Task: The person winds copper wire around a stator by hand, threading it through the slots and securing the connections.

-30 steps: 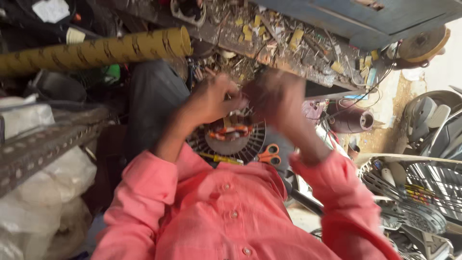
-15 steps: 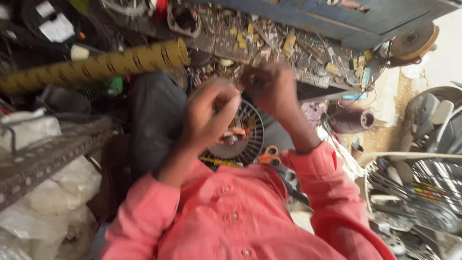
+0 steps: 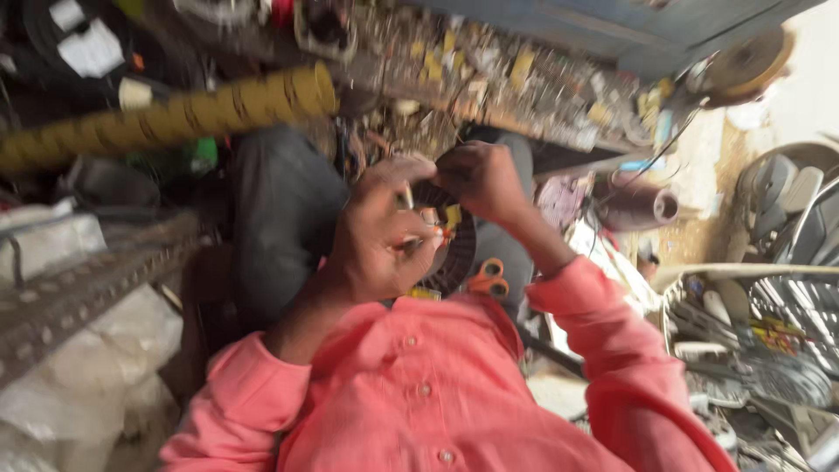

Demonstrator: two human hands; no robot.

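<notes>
A white paper label (image 3: 87,48) lies at the top left among dark clutter, and several small yellow tags (image 3: 434,65) dot the littered bench (image 3: 524,96) along the top; the blur hides any print and their exact count. One long yellow ribbed tube (image 3: 175,118) crosses the upper left, above one perforated grey metal angle bar (image 3: 87,288) and bulging white plastic bags (image 3: 79,385). The person, in a coral-pink buttoned shirt (image 3: 428,393), holds one round dark motor winding (image 3: 454,249) in front of the chest, over the lap. The left hand (image 3: 384,236) is curled against the near face of the winding, its fingers pinching something small with an orange tip. The right hand (image 3: 481,179) grips the upper rim with bent fingers. One pair of orange-handled scissors (image 3: 485,280) lies just beside the winding, lower right. To the right stand one dark cylinder (image 3: 634,205) and wire fan guards (image 3: 769,350), with a pale wall (image 3: 804,96) behind. A blue panel (image 3: 629,26) runs along the top edge of this cramped workshop.
</notes>
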